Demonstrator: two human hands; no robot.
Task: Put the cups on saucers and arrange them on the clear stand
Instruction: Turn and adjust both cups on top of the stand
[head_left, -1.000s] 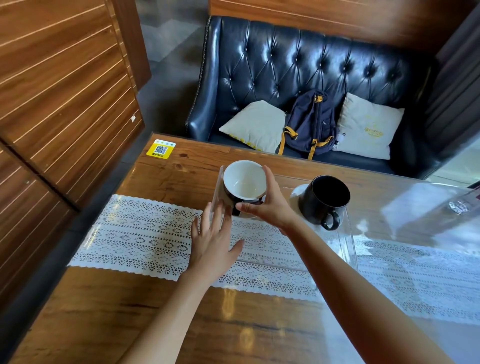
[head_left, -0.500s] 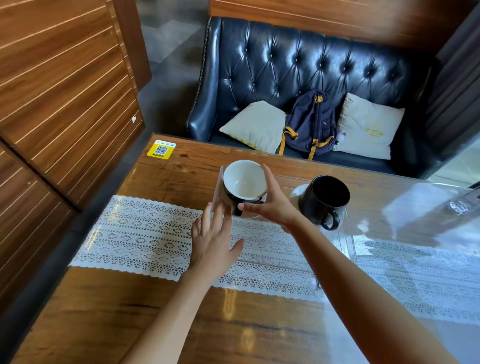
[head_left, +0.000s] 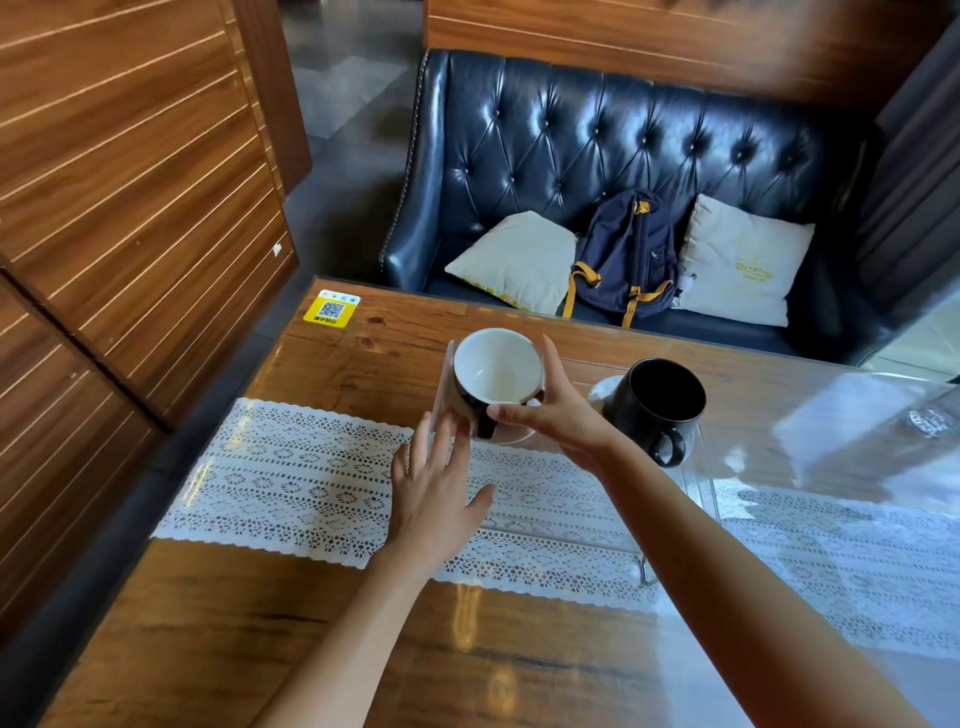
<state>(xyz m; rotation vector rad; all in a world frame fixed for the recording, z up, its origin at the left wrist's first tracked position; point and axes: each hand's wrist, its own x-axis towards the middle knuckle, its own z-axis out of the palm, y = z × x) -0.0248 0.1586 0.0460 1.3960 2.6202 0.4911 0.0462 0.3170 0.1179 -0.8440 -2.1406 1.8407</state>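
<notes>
A cup with a white inside and black outside (head_left: 496, 370) sits on a white saucer (head_left: 511, 434) at the left end of the clear stand (head_left: 566, 525). My right hand (head_left: 558, 413) grips this cup and the saucer's rim, thumb at the front, fingers behind. My left hand (head_left: 436, 488) is open, fingers spread, its tips touching the stand's left wall. An all-black cup (head_left: 657, 402) stands on a second white saucer (head_left: 605, 389) at the stand's right end, handle facing me.
The stand rests on a white lace runner (head_left: 291, 478) across a glossy wooden table (head_left: 208, 639). A QR sticker (head_left: 331, 309) marks the far left corner. Behind is a black leather sofa (head_left: 571, 140) with a backpack (head_left: 623, 254). A wooden wall (head_left: 119, 208) stands left.
My right hand has shifted slightly on the white-lined cup and saucer. My left hand has barely moved.
</notes>
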